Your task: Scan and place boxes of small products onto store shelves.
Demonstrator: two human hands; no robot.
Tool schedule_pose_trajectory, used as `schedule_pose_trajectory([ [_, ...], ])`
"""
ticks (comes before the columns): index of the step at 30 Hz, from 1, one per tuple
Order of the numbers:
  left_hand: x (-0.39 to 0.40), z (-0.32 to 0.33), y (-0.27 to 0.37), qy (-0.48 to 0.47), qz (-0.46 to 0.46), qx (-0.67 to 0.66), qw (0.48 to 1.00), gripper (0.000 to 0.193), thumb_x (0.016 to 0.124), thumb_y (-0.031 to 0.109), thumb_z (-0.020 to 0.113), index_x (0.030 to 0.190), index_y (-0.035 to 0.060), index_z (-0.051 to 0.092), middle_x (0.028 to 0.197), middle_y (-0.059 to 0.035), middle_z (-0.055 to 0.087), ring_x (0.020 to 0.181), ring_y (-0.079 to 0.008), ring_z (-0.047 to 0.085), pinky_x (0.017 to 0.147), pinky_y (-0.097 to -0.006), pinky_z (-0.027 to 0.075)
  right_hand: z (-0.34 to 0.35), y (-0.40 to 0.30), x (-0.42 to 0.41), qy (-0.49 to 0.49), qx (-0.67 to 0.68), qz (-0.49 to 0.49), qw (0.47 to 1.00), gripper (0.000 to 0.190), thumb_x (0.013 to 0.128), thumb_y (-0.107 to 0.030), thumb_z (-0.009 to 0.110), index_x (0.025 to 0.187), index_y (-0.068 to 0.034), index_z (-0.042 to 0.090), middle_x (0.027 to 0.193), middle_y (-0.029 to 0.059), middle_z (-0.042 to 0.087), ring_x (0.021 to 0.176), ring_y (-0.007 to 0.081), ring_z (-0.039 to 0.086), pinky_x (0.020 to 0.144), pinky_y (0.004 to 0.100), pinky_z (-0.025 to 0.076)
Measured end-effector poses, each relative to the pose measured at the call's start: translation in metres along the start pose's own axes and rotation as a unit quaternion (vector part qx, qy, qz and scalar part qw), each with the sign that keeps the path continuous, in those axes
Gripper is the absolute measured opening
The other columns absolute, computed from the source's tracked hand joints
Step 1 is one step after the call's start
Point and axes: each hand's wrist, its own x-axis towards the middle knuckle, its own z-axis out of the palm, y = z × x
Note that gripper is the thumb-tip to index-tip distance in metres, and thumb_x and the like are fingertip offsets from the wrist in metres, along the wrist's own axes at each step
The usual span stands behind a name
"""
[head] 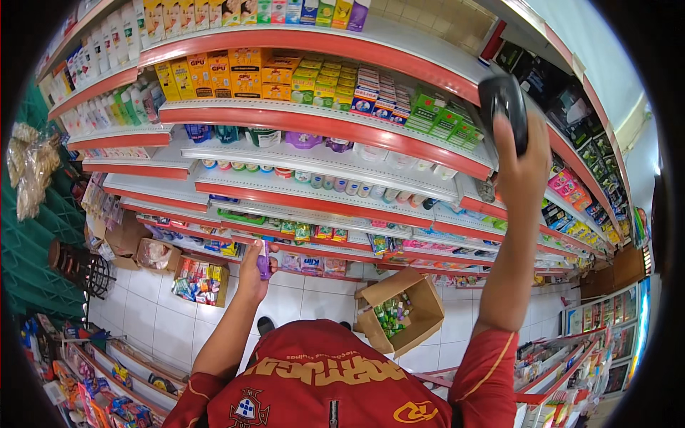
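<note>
My right hand [522, 155] is raised at the right end of the upper shelves, closed around a black handheld device [503, 104] that looks like a barcode scanner. My left hand [257, 270] is lower, in front of the bottom shelves, and grips a small purple and white package [264, 261]. Before me stand shelves with red edge strips [321, 125]. Orange boxes [246, 74], green boxes [436, 115] and blue-and-white boxes [366, 93] line one shelf. Roll-on bottles [351, 188] stand in a row on a lower shelf.
An open cardboard box [425, 315] with small bottles stands on the tiled floor [299, 302], right of my feet. Another carton [220, 283] of small packs is at the left, near a dark round stool [80, 267]. More stocked shelves [155, 369] are at both lower sides.
</note>
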Motion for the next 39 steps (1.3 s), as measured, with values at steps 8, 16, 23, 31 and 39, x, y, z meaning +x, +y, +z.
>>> schedule_pose_trajectory([
  [8, -0.007, 0.067, 0.018, -0.094, 0.059, 0.063, 0.992, 0.032, 0.101, 0.023, 0.067, 0.129, 0.0099, 0.059, 0.113, -0.001, 0.064, 0.107, -0.0107, 0.06, 0.092, -0.0304, 0.05, 0.054, 0.117, 0.125, -0.019, -0.169, -0.055, 0.984, 0.069, 0.091, -0.06, 0.063, 0.117, 0.003, 0.068, 0.128, 0.0223, 0.06, 0.113, 0.0415, 0.064, 0.096, 0.047, 0.051],
  [16, -0.023, 0.138, 0.085, -0.133, 0.119, 0.092, 0.98, 0.051, 0.096, 0.019, 0.074, 0.14, 0.0073, 0.053, 0.121, -0.0041, 0.059, 0.112, -0.0151, 0.059, 0.096, -0.0362, 0.052, 0.089, 0.183, 0.157, -0.116, -0.135, -0.029, 0.984, 0.077, 0.091, -0.062, 0.062, 0.127, 0.006, 0.063, 0.14, 0.0263, 0.051, 0.128, 0.0438, 0.054, 0.109, 0.0443, 0.043],
  [23, -0.029, 0.18, 0.095, -0.153, 0.111, 0.087, 0.978, 0.049, 0.094, 0.016, 0.076, 0.136, 0.0087, 0.054, 0.12, -0.0022, 0.059, 0.114, -0.0147, 0.061, 0.095, -0.0347, 0.054, 0.087, 0.184, 0.153, -0.146, -0.105, -0.021, 0.984, 0.073, 0.094, -0.061, 0.061, 0.129, 0.002, 0.063, 0.136, 0.0288, 0.054, 0.127, 0.0442, 0.054, 0.107, 0.0458, 0.044],
  [31, -0.022, 0.23, 0.111, -0.167, 0.176, 0.106, 0.964, 0.05, 0.092, 0.018, 0.078, 0.135, 0.0073, 0.054, 0.122, -0.0043, 0.06, 0.113, -0.0148, 0.062, 0.096, -0.0332, 0.054, 0.056, 0.067, 0.087, -0.026, 0.076, -0.199, 0.977, 0.045, 0.09, -0.036, 0.077, 0.123, -0.006, 0.069, 0.119, 0.014, 0.068, 0.107, 0.0305, 0.065, 0.093, 0.042, 0.053],
  [39, -0.001, 0.348, 0.177, -0.319, 0.372, 0.269, 0.829, 0.052, 0.095, 0.027, 0.076, 0.136, 0.0034, 0.055, 0.12, -0.0059, 0.066, 0.12, -0.0157, 0.06, 0.102, -0.0342, 0.049, 0.054, -0.021, 0.046, -0.235, 0.371, -0.126, 0.89, 0.049, 0.086, -0.022, 0.081, 0.128, -0.002, 0.066, 0.104, 0.0132, 0.076, 0.091, 0.0214, 0.072, 0.084, 0.0345, 0.057],
])
